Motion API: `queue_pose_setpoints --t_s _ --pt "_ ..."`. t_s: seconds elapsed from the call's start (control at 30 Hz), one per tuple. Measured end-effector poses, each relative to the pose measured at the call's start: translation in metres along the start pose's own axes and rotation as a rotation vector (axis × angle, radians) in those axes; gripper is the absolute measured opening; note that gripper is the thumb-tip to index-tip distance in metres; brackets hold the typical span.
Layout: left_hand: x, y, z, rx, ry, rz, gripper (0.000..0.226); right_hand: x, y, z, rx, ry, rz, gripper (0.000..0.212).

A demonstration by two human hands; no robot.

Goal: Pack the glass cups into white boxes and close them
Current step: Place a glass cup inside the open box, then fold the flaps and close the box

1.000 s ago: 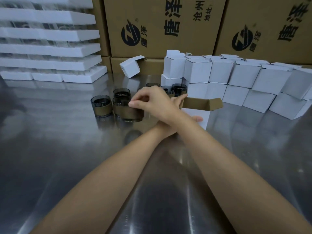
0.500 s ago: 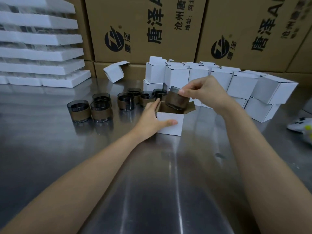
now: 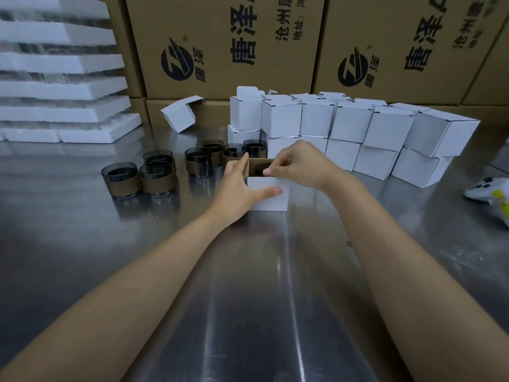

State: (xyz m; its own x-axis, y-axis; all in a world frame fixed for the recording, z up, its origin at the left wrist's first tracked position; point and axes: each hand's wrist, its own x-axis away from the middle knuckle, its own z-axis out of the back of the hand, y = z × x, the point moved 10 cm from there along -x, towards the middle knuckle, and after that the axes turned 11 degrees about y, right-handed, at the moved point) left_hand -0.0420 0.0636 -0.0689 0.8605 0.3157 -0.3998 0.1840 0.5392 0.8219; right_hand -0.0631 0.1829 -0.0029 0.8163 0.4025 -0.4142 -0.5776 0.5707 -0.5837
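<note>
A small white box [image 3: 271,201] stands open on the steel table, its brown inside showing at the top. My left hand [image 3: 238,188] holds its left side, thumb across the front face. My right hand [image 3: 298,164] is over the box mouth, fingertips pinching at the box's top edge; the glass cup inside is mostly hidden. Several dark glass cups with brown paper bands [image 3: 157,177] stand in a loose group to the left and behind. A two-tier row of closed white boxes [image 3: 388,128] sits behind and to the right.
Large brown cartons [image 3: 220,45] wall off the back. Stacked white foam trays [image 3: 63,86] fill the far left. An open white box [image 3: 180,114] lies tilted near the cartons. A white and yellow device [image 3: 493,193] lies at the right edge.
My right hand carried a cup from the left group across to the box and lowered it in; it now sits over the box mouth. My left hand kept holding the box.
</note>
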Motion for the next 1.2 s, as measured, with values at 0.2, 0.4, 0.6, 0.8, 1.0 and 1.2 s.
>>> queue_pose_setpoints --t_s 0.2,0.4,0.6,0.8,1.0,1.2 --pt "0.001 0.001 -0.001 0.015 -0.020 0.000 0.111 0.004 0.011 -0.004 -0.063 -0.017 -0.032 0.034" --pt "0.003 0.000 0.001 0.090 -0.048 0.026 0.106 0.041 0.092 0.034 -0.593 0.837 -0.386 0.027" --pt "0.003 0.001 -0.002 0.138 -0.060 0.007 0.102 0.025 0.100 -0.021 -0.895 0.446 -0.589 0.020" --pt "0.003 -0.001 -0.006 0.129 -0.086 -0.025 0.090 0.020 0.077 -0.046 -0.852 0.311 -0.513 0.040" --pt "-0.006 -0.032 0.017 0.769 0.229 0.423 0.031 0.022 0.078 -0.040 -0.948 0.441 -0.536 0.048" --pt "-0.004 -0.026 0.017 0.587 0.166 0.379 0.021 0.024 0.081 -0.046 -0.949 0.408 -0.586 0.050"
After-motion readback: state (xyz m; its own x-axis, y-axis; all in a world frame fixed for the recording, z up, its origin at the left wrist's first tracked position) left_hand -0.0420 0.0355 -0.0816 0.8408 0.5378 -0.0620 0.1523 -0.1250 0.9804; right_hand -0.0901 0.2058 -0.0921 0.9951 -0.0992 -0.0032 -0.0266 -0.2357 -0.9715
